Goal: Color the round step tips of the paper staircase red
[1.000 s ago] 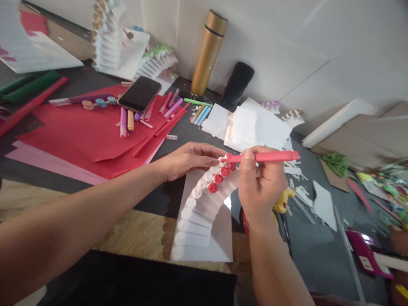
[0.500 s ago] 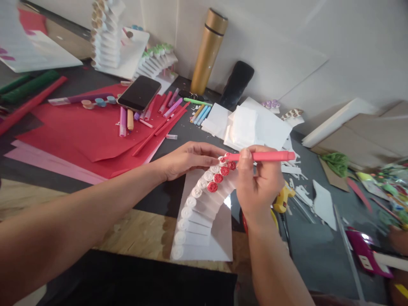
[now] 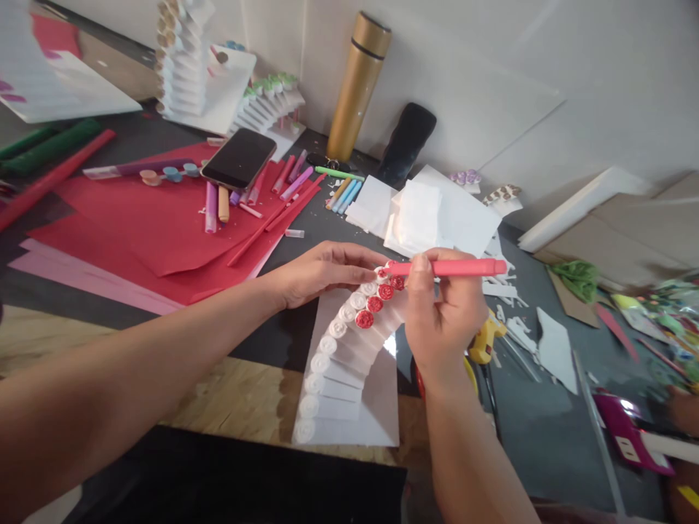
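Pink marker [image 3: 453, 268] pinched in R hand [image 3: 445, 320] fingers, tip at paper rolls [image 3: 364, 319]; L hand [image 3: 322, 273] fingers' grip unclear.

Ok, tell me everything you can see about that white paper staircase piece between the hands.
The white paper staircase is a curved fan of folded steps on a white base sheet near the front edge of the table. Each step ends in a rolled coil: the lower white coils are plain, the upper red coils are coloured in. The left hand rests its fingertips at the top; the right hand holds a pink marker, tip on the topmost coil.
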{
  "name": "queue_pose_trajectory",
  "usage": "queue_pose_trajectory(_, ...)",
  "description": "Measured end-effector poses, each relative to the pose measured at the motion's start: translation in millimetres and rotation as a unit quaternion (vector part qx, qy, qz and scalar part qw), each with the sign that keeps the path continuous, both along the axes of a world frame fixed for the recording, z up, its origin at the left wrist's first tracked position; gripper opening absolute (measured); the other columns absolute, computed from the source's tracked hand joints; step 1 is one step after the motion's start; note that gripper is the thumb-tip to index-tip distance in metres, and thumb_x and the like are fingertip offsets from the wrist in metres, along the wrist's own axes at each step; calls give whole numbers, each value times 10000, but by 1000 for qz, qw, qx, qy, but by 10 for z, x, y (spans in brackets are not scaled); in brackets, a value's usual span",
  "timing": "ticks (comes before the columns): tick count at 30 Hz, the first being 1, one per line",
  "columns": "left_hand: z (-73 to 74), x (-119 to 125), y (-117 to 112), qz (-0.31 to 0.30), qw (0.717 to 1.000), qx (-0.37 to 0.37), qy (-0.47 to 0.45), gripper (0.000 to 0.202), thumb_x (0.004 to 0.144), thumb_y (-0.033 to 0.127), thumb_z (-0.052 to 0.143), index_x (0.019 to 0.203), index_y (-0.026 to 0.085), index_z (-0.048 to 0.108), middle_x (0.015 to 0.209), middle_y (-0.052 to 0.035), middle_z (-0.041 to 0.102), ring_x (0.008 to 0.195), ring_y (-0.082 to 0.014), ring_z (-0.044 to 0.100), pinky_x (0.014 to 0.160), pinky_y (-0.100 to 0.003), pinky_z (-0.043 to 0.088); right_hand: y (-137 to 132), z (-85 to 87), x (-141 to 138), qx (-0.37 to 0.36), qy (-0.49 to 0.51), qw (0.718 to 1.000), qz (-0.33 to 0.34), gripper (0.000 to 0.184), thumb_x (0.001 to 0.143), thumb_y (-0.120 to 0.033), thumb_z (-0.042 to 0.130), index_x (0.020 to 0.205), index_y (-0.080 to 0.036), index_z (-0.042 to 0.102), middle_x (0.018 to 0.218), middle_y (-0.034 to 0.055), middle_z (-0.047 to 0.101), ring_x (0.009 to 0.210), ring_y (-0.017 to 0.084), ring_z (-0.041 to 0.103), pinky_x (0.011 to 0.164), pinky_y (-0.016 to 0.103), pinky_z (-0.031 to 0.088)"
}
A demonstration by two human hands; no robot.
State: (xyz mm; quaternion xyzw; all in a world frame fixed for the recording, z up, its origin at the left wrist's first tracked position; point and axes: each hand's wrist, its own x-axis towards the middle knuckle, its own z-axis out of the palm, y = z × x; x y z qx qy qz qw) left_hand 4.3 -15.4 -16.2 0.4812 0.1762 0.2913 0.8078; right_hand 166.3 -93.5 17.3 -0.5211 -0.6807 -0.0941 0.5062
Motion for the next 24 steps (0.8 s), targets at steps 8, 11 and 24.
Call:
queue_pose_trajectory(8,-1,0,4,1,1000,2,-4,333,798,163,732,1131,159,738,1133,-102,740,1023,-194,682,949,-326,492,-4,29,-18,1,-19,1000,1,18,904,-190,583,904,-208,580,745,-45,620,651,59,549,659,211,469)
queue_pose_trajectory(11,3,-6,5,-2,1000,3,-1,337,803,172,730,1139,162,735,1147,-106,735,1040,-203,680,960,-339,491,-4,13,-9,8,-11,1000,2,24,908,-192,578,925,-209,580,755,-42,630,644,62,562,653,220,475)
queue_pose_trajectory(24,8,-3,-5,6,1000,6,-4,318,794,162,734,1112,169,747,1119,-92,746,1025,-195,682,956,-334,494,2,10,-17,-3,-9,1000,3,32,923,-233,555,911,-209,574,742,-35,618,620,74,559,631,240,474)
